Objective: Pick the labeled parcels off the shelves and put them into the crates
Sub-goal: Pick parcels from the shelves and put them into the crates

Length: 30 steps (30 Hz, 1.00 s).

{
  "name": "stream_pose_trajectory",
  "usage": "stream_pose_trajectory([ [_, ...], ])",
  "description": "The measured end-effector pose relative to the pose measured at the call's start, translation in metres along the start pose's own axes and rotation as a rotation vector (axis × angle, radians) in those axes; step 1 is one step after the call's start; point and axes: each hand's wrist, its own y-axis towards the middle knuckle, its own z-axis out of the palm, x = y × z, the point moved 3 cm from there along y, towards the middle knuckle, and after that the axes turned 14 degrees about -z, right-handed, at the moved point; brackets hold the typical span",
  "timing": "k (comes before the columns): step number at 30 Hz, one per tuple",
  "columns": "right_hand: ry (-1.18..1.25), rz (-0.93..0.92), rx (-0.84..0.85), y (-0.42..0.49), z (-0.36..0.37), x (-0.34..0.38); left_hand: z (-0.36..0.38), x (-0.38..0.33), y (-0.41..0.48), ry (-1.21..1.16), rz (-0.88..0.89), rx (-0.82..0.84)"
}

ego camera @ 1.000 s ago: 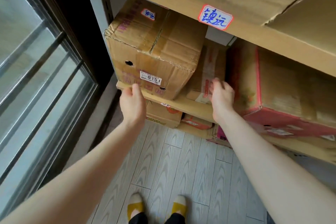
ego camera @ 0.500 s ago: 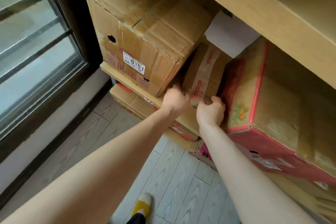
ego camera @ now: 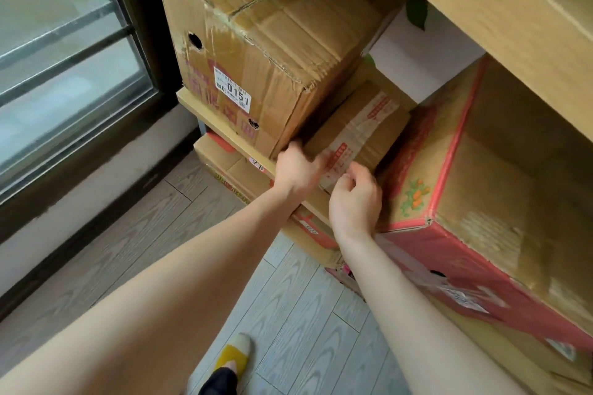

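Left hand (ego camera: 296, 170) and right hand (ego camera: 354, 200) in a curled grip on the small taped parcel (ego camera: 362, 128).

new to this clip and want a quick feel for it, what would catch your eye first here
The left hand and right hand grip the front of a small taped parcel, wedged on the shelf between a big brown box labelled 0151 on its left and a red-edged box on its right. A window fills the left side, and a yellow-and-white shoe shows on the grey floor below.
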Motion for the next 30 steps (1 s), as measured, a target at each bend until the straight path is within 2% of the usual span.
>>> stream_pose_trajectory([
  [3, 0.042, 0.005, -0.075, 0.001, -0.003, 0.001, -0.003, 0.003, 0.000, 0.027, -0.002, 0.014],
  [8, 0.319, 0.288, -0.006, -0.009, 0.005, -0.002, -0.016, 0.017, -0.011, 0.054, 0.004, 0.043],
  [12, 0.477, 0.364, -0.041, -0.039, 0.007, 0.001, -0.042, 0.032, -0.034, -0.022, -0.005, 0.072],
  [16, 0.577, 0.414, -0.040, -0.080, -0.013, 0.012, -0.077, 0.034, -0.068, -0.167, -0.046, 0.163],
  [19, 0.680, 0.469, -0.019, -0.116, -0.033, 0.029, -0.103, 0.033, -0.098, -0.099, -0.090, 0.308],
  [22, 0.685, 0.415, 0.046, -0.141, -0.059, 0.052, -0.131, 0.028, -0.137, -0.042, -0.086, 0.402],
  [27, 0.821, 0.454, 0.253, -0.164, -0.095, 0.099, -0.160, 0.023, -0.207, 0.080, 0.069, 0.318],
  [30, 1.052, 0.550, 0.247, -0.178, -0.102, 0.106, -0.171, 0.016, -0.240, 0.087, 0.171, 0.349],
])
